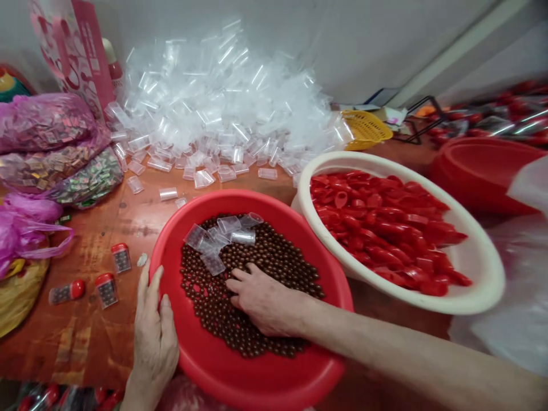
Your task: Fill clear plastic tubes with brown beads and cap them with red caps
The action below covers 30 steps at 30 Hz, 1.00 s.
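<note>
Red basin of brown beads under flat open right hand, left hand loosely cupping its rim, clear vials beyond.

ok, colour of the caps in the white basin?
Red: the caps fill the white basin, clearest in the head view, its only view.
</note>
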Tool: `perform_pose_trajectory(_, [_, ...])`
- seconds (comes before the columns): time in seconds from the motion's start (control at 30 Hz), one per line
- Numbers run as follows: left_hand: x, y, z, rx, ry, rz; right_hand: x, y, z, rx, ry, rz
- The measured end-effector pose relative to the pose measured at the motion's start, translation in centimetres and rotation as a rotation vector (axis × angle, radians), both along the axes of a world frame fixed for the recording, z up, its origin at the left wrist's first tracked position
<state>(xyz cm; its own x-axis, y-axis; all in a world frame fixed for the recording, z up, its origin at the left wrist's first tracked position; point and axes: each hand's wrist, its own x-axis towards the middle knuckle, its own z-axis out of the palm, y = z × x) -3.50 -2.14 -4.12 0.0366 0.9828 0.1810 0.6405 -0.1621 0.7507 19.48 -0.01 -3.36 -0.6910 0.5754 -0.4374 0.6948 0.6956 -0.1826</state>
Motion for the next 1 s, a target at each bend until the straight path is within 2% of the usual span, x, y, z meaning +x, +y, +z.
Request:
perform_pose_trajectory(0.17, [0.3, 0.1, 0.6, 0.075, 0.135, -0.015, 2.7, 0.4, 0.6, 0.077, -0.076, -0.142])
perform_pose_trajectory(0.3, [0.7, 0.0, 1.0, 0.13, 0.192, -0.018, 3.9, 1.3, 2.0, 0.154, -0.146, -0.268])
perform_pose_trajectory(0.37, [0.9, -0.1, 1.0, 0.139, 0.188, -0.008, 3.3, 2.0, 2.9, 0.173, -0.13, -0.318])
perform_pose_trajectory(0.47, [0.9, -0.1, 0.9, 0.155, 0.166, 0.007, 0.5, 2.9, 3.7, 0.129, -0.007, -0.317])
perform_pose_trajectory(0.53, [0.9, -0.2, 0.8, 0.157, 0.148, 0.011, -1.8, 3.3, 3.3, 0.09, 0.048, -0.292])
perform_pose_trajectory(0.67, [0.7, -0.1, 0.7, 0.145, 0.121, -0.005, -4.6, 3.7, 1.3, 0.065, 0.059, -0.344])
perform_pose_trajectory(0.8, [0.8, 0.0, 0.6, 0.129, 0.093, -0.019, -4.3, 3.8, 0.0, 0.029, 0.103, -0.34])
perform_pose_trajectory(0.93, [0.9, -0.1, 0.6, 0.11, 0.07, -0.02, -2.9, 3.6, 0.6, -0.068, 0.237, -0.231])
perform_pose_trajectory(1.0, [0.9, -0.2, 0.5, 0.121, 0.049, -0.021, -2.3, 3.3, 1.1, -0.101, 0.381, -0.208])
